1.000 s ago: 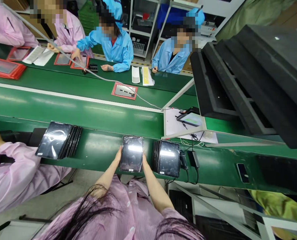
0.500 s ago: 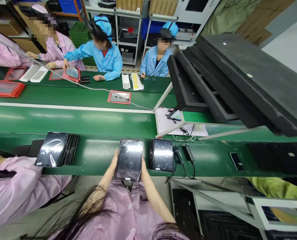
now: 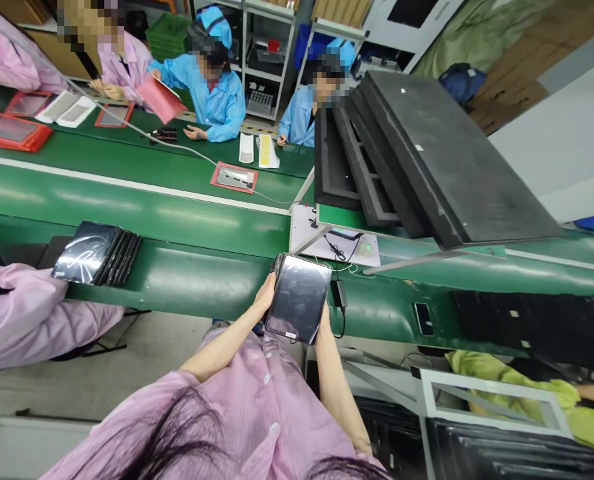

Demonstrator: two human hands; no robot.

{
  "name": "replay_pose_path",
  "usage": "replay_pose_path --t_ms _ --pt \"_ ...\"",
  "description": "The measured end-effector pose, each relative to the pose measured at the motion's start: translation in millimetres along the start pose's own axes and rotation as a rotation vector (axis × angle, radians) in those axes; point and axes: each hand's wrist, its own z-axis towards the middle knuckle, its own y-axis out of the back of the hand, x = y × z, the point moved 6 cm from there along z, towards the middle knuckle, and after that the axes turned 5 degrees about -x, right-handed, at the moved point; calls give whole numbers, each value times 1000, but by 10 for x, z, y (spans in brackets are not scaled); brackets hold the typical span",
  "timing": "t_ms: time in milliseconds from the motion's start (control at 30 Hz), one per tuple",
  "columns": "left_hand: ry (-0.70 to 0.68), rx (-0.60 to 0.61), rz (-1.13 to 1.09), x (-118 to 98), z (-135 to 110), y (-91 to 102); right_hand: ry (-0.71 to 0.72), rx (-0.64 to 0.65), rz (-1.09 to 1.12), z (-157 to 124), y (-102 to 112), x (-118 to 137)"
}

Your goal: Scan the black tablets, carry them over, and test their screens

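Note:
A dark, glossy tablet [image 3: 298, 303] with a small white label at its near edge is between my two hands. My left hand [image 3: 265, 295] grips its left side, and my right hand [image 3: 323, 323] is on its right side, mostly hidden behind it. Thin dark edges of a stack show at the tablet's upper left. Whether the tablet rests on that stack or is held just above it, I cannot tell. To the right lies a black power adapter [image 3: 339, 293] with its cable.
Another stack of tablets [image 3: 94, 252] leans at the left beside a person in pink. A phone [image 3: 423, 319] lies on the green bench [image 3: 191, 280] at the right. Black foam trays [image 3: 451, 167] overhang the bench on a metal frame. Co-workers sit opposite with red-framed panels [image 3: 234, 177].
My hands have carried the tablet rightwards to the stack that stood beside it. The head view has shifted and tilted. Across the bench, a person in blue has lifted a red-framed panel.

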Motion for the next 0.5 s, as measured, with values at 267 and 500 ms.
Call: replay_pose_path --t_ms 267,500 --pt "16 -123 0 -48 60 -374 -130 90 -50 357 245 290" --pt "63 -170 -38 3 154 -379 -150 116 -160 667 258 275"
